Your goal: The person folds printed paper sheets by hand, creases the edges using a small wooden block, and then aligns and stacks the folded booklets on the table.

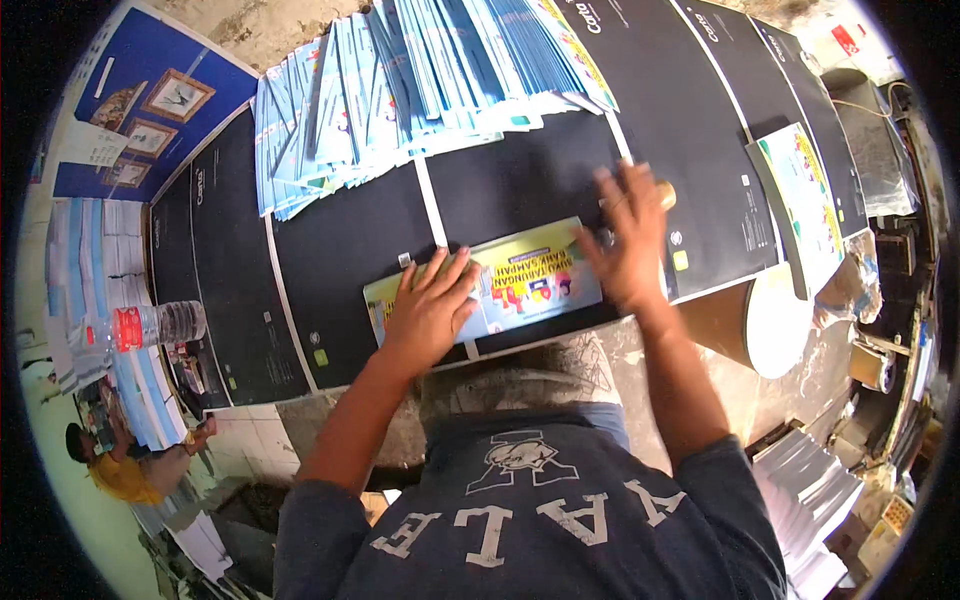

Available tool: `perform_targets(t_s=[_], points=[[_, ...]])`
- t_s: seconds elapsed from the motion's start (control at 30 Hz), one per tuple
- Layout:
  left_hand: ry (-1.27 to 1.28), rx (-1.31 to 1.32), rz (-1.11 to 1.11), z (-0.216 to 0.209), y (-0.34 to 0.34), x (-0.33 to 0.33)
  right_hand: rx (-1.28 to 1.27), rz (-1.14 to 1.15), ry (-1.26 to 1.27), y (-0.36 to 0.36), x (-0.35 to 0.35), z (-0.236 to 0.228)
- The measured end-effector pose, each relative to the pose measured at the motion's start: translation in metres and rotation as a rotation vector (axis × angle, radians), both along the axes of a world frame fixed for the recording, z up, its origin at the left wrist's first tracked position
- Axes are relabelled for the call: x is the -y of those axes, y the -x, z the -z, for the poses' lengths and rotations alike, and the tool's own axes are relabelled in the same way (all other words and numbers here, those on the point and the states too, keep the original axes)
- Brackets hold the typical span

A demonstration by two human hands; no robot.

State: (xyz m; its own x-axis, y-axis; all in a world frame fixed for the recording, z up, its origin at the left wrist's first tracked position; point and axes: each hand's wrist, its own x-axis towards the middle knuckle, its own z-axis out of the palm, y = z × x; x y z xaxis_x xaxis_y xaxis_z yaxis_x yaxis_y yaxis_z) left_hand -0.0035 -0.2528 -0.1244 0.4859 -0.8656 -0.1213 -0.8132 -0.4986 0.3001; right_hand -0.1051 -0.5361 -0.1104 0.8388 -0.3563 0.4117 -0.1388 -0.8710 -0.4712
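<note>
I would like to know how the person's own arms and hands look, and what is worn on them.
The forearms are uncovered below the short, dark sleeves of a T-shirt with pale lettering and an emblem. The left hand is gloveless, with no ring showing. The right hand is gloveless too, but blurred, so I cannot tell about rings.

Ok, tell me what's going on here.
Someone's left grip rests on a colourful booklet on the black table. The right grip, blurred with fingers spread, is by the booklet's right end. A fanned pile of booklets lies across the far side, a smaller pile to the right.
</note>
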Motion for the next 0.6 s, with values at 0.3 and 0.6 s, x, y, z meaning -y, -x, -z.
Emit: perform_targets(t_s=[0.3,0.6], points=[[0.072,0.071,0.129,-0.019,-0.023,0.015,0.117,0.001,-0.375,0.021,0.06,0.008],[0.083,0.04,0.268,-0.012,-0.038,0.004,-0.027,-0.064,-1.239,0.06,-0.079,-0.027]])
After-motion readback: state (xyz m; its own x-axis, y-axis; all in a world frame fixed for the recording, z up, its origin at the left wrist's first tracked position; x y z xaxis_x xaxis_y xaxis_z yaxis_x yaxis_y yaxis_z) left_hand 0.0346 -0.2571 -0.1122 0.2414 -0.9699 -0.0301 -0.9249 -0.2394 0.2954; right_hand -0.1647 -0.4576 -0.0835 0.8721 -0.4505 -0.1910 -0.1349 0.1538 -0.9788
